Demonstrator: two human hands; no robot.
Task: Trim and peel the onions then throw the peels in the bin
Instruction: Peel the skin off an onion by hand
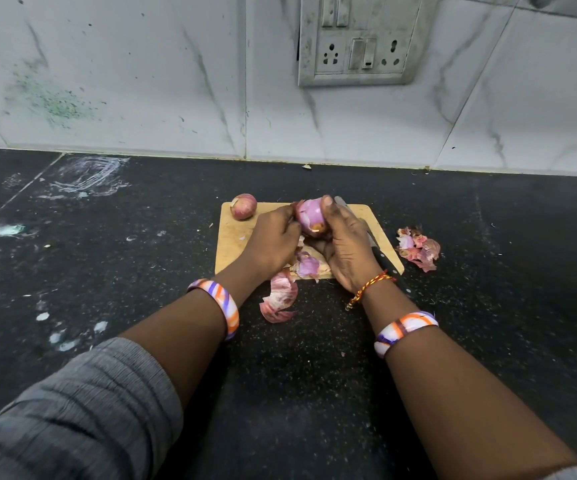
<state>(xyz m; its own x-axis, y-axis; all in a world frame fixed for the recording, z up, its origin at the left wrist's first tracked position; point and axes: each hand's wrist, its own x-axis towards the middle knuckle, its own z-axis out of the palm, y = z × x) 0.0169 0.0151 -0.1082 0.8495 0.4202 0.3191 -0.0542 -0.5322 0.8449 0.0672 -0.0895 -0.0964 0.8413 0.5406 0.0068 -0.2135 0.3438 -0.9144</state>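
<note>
A partly peeled purple onion [309, 216] is held above a small wooden cutting board [237, 237]. My right hand [346, 244] wraps it from the right, thumb on top. My left hand [275, 237] grips its left side, fingers at the skin. A second onion [243, 206], still in its skin, rests at the board's far left corner. Loose peels [309, 265] lie on the board's near edge under my hands. A bigger curled peel [280, 297] lies on the counter just in front. A knife [379, 252] lies along the board's right side, mostly hidden by my right hand.
Another heap of peels [418, 249] sits on the black counter [314, 358] right of the board. White smears mark the counter at left. A tiled wall with a socket plate [359, 39] closes off the back. No bin is in view.
</note>
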